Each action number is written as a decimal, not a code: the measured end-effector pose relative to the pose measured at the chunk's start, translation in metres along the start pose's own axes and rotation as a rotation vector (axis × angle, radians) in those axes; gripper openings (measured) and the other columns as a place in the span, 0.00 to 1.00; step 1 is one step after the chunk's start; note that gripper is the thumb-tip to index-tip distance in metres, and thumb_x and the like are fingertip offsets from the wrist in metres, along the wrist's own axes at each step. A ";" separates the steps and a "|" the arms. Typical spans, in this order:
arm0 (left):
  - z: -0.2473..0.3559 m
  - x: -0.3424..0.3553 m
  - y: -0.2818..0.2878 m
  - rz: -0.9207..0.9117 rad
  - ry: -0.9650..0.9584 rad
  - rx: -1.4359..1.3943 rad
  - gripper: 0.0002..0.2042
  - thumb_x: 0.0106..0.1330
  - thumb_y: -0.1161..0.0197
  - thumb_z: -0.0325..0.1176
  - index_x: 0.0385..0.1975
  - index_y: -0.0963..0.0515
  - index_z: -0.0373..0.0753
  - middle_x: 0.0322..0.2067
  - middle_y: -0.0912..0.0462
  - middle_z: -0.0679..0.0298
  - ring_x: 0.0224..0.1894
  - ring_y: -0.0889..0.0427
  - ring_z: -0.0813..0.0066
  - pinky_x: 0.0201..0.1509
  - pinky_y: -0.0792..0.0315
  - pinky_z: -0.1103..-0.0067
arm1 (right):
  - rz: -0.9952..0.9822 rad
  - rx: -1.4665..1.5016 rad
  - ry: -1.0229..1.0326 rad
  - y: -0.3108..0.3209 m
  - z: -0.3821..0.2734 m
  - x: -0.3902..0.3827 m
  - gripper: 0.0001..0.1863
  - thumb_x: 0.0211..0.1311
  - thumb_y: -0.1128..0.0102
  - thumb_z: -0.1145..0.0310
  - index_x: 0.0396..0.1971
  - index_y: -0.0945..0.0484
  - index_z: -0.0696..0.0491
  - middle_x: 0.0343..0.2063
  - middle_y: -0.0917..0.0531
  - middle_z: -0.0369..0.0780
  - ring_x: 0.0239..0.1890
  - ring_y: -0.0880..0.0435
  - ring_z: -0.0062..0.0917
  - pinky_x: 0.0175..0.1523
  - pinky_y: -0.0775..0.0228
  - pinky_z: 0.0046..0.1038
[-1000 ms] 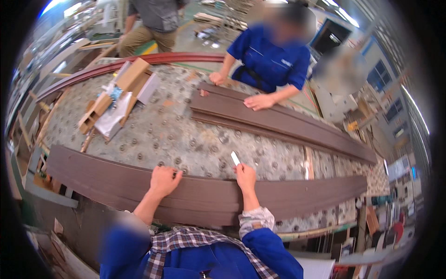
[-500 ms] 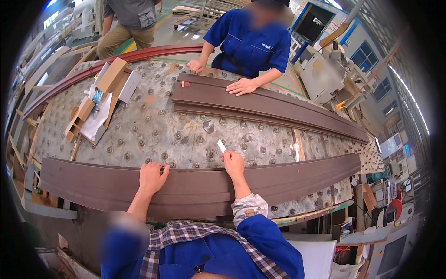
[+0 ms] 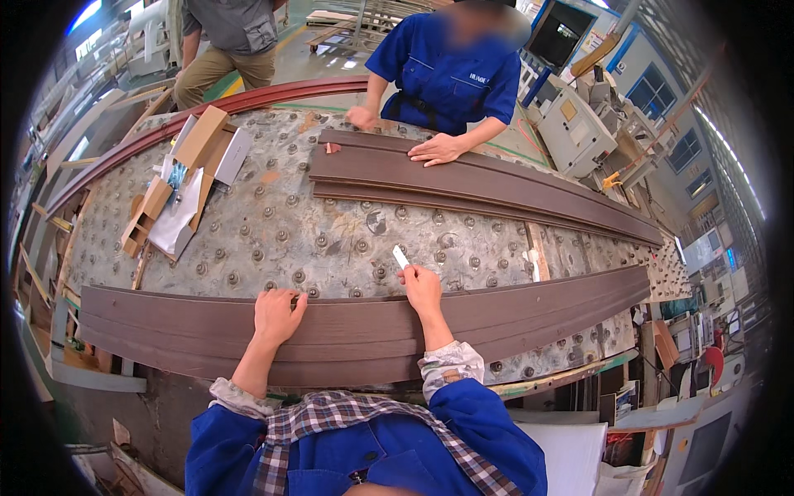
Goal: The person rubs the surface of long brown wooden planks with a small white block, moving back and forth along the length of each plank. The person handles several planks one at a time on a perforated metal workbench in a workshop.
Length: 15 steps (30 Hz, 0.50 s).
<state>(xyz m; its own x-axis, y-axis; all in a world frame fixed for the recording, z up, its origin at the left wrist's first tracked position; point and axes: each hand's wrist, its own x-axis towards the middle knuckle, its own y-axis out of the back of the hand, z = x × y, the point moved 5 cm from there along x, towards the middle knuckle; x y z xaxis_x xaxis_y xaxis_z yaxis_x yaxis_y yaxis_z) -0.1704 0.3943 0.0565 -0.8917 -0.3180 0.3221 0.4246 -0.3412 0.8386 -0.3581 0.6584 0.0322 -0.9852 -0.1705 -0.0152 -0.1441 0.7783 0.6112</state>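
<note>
A long dark brown grooved board (image 3: pixel 356 339) lies across the near side of the table in front of me. My left hand (image 3: pixel 279 316) rests on it left of the middle, fingers curled over its far edge and thumb apart. Over that same far edge, further right, is my right hand (image 3: pixel 424 289), closed on a small flat white strip (image 3: pixel 400 257). The strip points up and away from me; its lower end is hidden in my fingers. What kind of thing it is, I cannot make out.
Across the studded metal table (image 3: pixel 331 240), a co-worker in blue (image 3: pixel 455 74) lays one hand on stacked brown boards (image 3: pixel 488 186). An opened cardboard box (image 3: pixel 203 145) sits at the left. Behind it runs a long reddish profile (image 3: pixel 273 93). Another person (image 3: pixel 231 41) stands at the far left.
The view has shifted slightly. Both my hands keep their places on the board, the strip still in my right hand. The co-worker's hand at the far table edge has moved and is blurred.
</note>
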 end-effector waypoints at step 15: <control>-0.001 -0.001 0.000 -0.002 0.009 -0.010 0.15 0.64 0.41 0.44 0.29 0.16 0.38 0.27 0.16 0.57 0.33 0.20 0.58 0.42 0.32 0.68 | 0.014 -0.042 0.028 0.000 0.001 0.002 0.19 0.64 0.51 0.56 0.30 0.14 0.54 0.20 0.16 0.37 0.25 0.17 0.25 0.34 0.29 0.29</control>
<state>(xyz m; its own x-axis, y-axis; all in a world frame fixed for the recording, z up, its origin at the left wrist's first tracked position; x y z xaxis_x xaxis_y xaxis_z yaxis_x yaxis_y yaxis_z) -0.1700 0.3939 0.0557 -0.8914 -0.3248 0.3162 0.4240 -0.3508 0.8350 -0.3602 0.6582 0.0315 -0.9841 -0.1767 0.0156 -0.1253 0.7550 0.6436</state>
